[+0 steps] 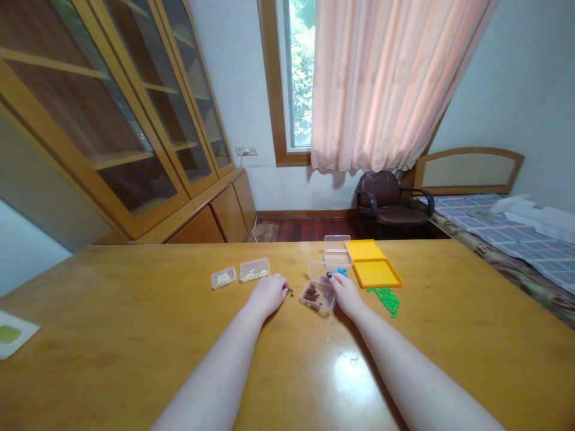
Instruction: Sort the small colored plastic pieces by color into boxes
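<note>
My left hand (268,294) rests on the wooden table (135,335) with its fingers curled, pinching at a few tiny brown pieces (291,292) by its fingertips. My right hand (344,291) grips the right side of a small clear box (318,296) that holds brown pieces. Just beyond it stands another clear box (317,269) with an open lid, and some blue pieces (342,272) lie behind my right fingers.
Two small clear boxes (223,277) (254,269) with pale pieces stand to the left. A yellow tray (372,270), a clear lidded box (338,254) and loose green pieces (386,299) lie to the right. A paper (11,334) lies at the table's left edge. Chair (390,200) and bed (516,233) stand behind.
</note>
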Demonstrator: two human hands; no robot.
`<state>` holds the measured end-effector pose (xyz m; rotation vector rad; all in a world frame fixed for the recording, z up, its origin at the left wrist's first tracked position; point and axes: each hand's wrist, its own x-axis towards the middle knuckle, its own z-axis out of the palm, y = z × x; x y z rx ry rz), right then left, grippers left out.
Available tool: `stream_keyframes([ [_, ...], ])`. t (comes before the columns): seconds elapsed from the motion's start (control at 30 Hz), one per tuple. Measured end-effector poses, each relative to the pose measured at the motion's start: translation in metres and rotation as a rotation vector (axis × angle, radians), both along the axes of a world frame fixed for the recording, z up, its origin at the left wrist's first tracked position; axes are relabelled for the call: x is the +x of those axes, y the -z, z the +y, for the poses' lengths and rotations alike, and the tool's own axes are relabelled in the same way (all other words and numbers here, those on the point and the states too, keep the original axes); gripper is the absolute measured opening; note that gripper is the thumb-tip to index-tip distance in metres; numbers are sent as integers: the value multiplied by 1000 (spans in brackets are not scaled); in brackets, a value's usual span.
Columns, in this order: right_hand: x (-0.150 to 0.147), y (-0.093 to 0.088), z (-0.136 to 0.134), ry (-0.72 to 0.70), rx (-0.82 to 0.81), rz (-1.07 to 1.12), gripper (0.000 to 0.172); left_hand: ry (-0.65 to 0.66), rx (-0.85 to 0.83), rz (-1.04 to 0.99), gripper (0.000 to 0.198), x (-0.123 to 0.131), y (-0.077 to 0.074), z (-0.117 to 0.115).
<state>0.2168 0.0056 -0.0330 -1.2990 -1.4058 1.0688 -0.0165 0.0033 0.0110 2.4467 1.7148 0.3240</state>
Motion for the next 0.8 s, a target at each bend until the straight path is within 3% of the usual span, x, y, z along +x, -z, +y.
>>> stream_keyframes([
  [0.17,-2,-2,-1,-9,-1,9,42,9,140,-281,16,20,-6,-10],
  [0.33,-1,-1,0,3,31,6,44,133,116,-246,20,41,-4,-20],
  [0.47,0,1,1,10,32,-16,41,70,52,-140,17,21,-2,-11],
  [0.6,0,3,1,-5,6,0,41,135,-22,-82,17,-4,-2,-1],
  [0.8,1,1,0,-10,11,-19,41,181,-42,-68,15,-4,0,0],
])
